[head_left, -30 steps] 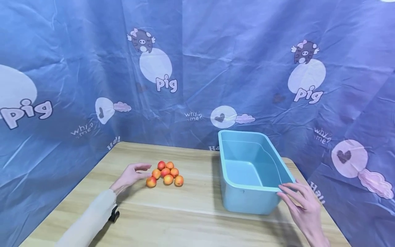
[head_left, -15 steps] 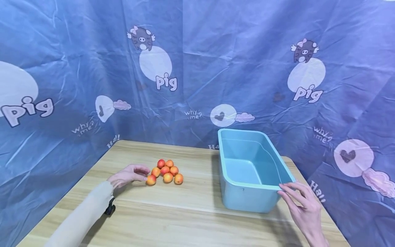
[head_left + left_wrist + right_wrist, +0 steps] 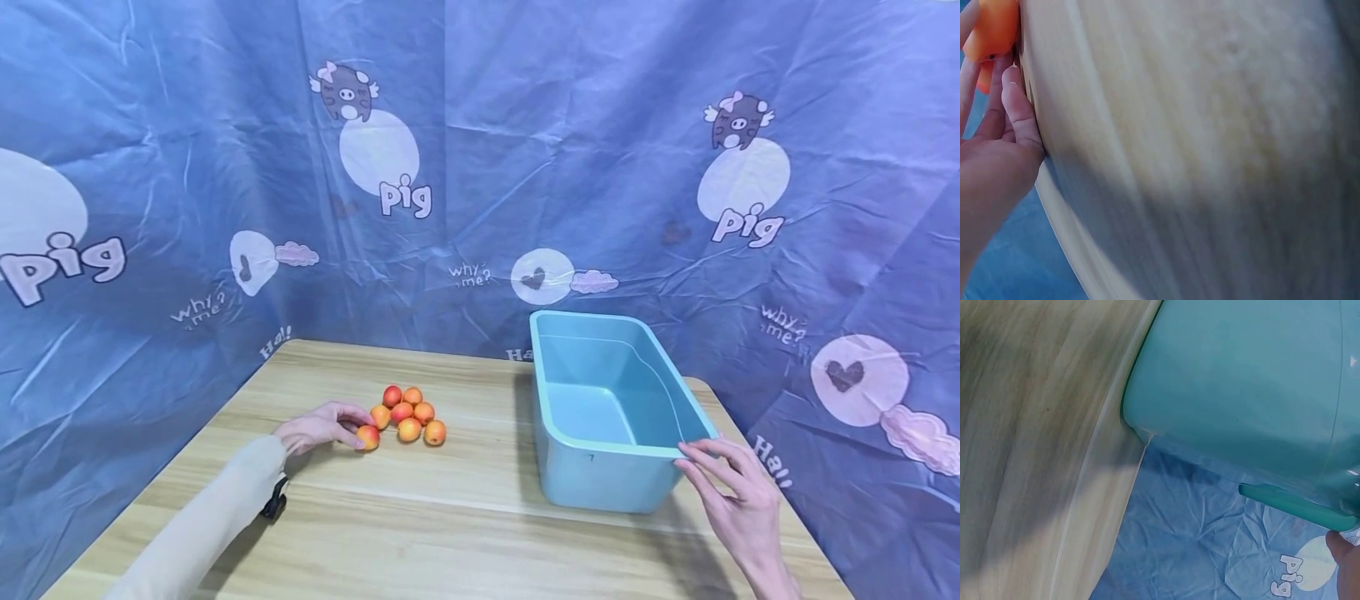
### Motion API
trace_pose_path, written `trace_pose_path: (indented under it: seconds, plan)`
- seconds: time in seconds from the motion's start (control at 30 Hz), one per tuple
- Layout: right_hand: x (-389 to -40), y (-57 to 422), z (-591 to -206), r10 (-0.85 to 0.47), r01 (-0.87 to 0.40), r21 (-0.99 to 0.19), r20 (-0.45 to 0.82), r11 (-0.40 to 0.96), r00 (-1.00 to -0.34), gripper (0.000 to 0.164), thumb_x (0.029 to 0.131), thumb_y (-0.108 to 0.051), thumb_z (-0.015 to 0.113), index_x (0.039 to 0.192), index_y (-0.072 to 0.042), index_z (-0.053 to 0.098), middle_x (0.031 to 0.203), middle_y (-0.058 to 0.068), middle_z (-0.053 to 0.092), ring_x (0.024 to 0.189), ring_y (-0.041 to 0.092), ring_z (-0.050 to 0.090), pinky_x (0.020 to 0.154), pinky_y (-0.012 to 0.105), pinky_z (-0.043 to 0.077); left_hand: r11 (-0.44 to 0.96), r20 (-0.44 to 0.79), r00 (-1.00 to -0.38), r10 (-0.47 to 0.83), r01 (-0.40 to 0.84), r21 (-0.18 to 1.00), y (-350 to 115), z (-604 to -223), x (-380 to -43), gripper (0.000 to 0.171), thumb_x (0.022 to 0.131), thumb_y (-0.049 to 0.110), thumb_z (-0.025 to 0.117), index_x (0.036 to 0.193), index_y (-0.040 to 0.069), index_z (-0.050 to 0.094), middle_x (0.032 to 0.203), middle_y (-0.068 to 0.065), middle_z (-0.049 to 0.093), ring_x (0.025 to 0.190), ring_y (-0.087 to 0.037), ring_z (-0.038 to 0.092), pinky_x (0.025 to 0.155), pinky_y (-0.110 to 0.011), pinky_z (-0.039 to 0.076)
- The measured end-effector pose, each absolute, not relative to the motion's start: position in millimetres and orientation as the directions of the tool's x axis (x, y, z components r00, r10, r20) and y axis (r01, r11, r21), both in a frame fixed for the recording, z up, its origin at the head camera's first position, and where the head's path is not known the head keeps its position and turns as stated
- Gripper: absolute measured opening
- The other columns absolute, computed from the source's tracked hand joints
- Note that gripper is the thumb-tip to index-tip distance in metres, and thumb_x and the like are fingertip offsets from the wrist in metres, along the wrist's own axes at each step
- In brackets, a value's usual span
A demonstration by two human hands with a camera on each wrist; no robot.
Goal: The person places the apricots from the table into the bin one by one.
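In the head view my left hand (image 3: 324, 426) curves round the nearest-left orange-red apricot (image 3: 367, 437), thumb at its near side and fingers at its far side. The left wrist view shows this apricot (image 3: 992, 30) between the fingers, close to the thumb tip. Several more apricots (image 3: 408, 430) lie bunched just to its right on the wooden table. My right hand (image 3: 738, 504) pinches the near right corner of a light blue plastic bin (image 3: 611, 479). Only a thumb tip (image 3: 1340, 547) of that hand shows in the right wrist view, against the bin's rim (image 3: 1300, 509).
The pale wooden table (image 3: 420, 533) runs back to a blue curtain (image 3: 480, 167) printed with pigs, which hangs along the back and both sides. The bin stands upright near the table's right side, with a bare floor inside.
My left hand has moved in to the nearest-left apricot and its fingers have closed round it. The right hand stays at the bin's corner. The head view shifts slightly.
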State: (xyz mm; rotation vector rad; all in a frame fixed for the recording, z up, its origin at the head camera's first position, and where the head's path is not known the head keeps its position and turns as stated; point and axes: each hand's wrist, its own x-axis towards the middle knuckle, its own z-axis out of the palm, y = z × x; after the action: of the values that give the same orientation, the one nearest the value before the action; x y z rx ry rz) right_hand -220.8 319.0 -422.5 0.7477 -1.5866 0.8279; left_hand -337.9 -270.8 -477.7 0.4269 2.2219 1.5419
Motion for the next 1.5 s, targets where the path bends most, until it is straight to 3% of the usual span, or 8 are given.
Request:
trace_pose_path:
  seconds: [0.47,0.73,0.97,1.2,1.4,1.5]
  plan:
    - [-213.5,319.8,-413.7,-0.035,-0.826,-0.149,0.979,0.543,-0.200,0.036,0.083,-0.031,0.077,0.084,0.004,0.077,0.086,0.011,0.070,0.100,0.004,0.060,0.105,0.020,0.042,0.341,-0.138,-0.863,0.487,0.043,0.939,-267.3,-482.6,-332.6,0.044,0.076,0.001,0.078,0.115,-0.005,0.058,0.106,-0.005,0.064,0.099,-0.017,0.058,0.085,-0.026,0.051]
    - [-210.2,315.5,-411.7,-0.050,-0.825,-0.140,0.979,0.548,-0.199,0.038,0.086,-0.033,0.075,0.084,0.005,0.076,0.086,0.013,0.069,0.102,0.003,0.061,0.109,0.023,0.041,0.325,-0.160,-0.839,0.521,0.021,0.945,-270.2,-480.5,-326.0,0.043,0.079,0.005,0.076,0.118,-0.003,0.060,0.107,-0.001,0.066,0.099,-0.016,0.059,0.085,-0.029,0.050]
    - [-208.3,316.8,-411.2,-0.046,-0.815,-0.139,0.979,0.562,-0.199,0.038,0.086,-0.033,0.074,0.085,0.005,0.076,0.087,0.013,0.069,0.102,0.002,0.061,0.110,0.023,0.040,0.294,-0.175,-0.838,0.517,-0.018,0.956,-269.4,-469.6,-332.7,0.049,0.082,0.005,0.072,0.127,-0.004,0.056,0.110,-0.003,0.067,0.092,-0.017,0.062,0.075,-0.029,0.051]
    - [-209.3,316.4,-411.2,-0.039,-0.814,-0.140,0.980,0.564,-0.196,0.038,0.086,-0.033,0.074,0.085,0.004,0.076,0.087,0.013,0.069,0.102,0.002,0.061,0.109,0.023,0.040,0.286,-0.131,-0.868,0.479,0.014,0.958,-271.1,-462.4,-335.5,0.056,0.084,0.010,0.074,0.133,-0.006,0.052,0.126,-0.006,0.063,0.108,-0.017,0.063,0.096,-0.034,0.051]
    - [-208.7,315.0,-409.4,-0.039,-0.811,-0.145,0.979,0.567,-0.203,0.037,0.086,-0.033,0.074,0.085,0.004,0.076,0.086,0.013,0.069,0.102,0.002,0.061,0.109,0.023,0.041,0.281,-0.090,-0.900,0.426,0.037,0.959,-270.1,-456.9,-338.8,0.054,0.084,0.009,0.074,0.132,-0.005,0.054,0.125,-0.009,0.064,0.109,-0.018,0.063,0.098,-0.035,0.050]
    - [-207.9,315.2,-408.9,-0.038,-0.810,-0.147,0.978,0.567,-0.204,0.037,0.086,-0.033,0.074,0.085,0.004,0.076,0.087,0.013,0.069,0.102,0.001,0.060,0.109,0.023,0.041,0.314,-0.100,-0.921,0.377,0.026,0.949,-265.1,-452.9,-340.2,0.056,0.082,0.013,0.077,0.132,-0.001,0.057,0.126,-0.008,0.064,0.115,-0.019,0.058,0.102,-0.038,0.045]
